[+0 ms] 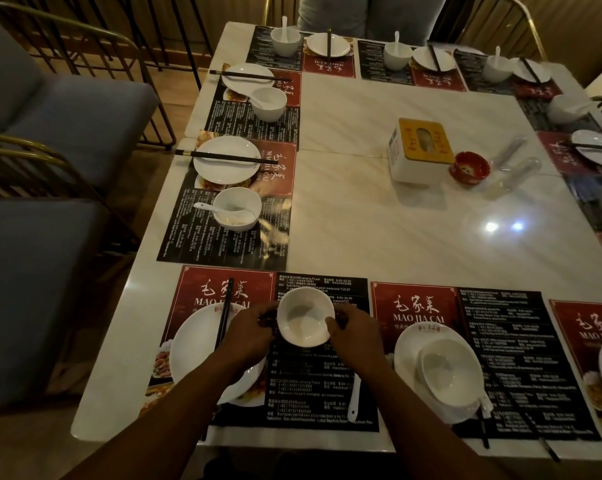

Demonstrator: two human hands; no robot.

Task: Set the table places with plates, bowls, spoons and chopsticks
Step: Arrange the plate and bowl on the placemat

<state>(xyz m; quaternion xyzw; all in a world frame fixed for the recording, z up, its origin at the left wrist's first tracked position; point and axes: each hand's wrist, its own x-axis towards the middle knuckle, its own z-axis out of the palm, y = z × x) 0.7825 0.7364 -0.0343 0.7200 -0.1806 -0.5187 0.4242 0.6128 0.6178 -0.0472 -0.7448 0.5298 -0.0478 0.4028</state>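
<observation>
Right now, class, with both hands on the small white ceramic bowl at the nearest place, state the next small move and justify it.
Probably lower the small white ceramic bowl, held by left hand and right hand, onto the black placemat panel beside the round white plate. Finished places have bowls there, and a white spoon lies nearby.

- Dim, warm light; two glare spots on the glossy table (431, 237) near its right edge.
- Wide-angle bending at the edges; far right corner blurred.
</observation>
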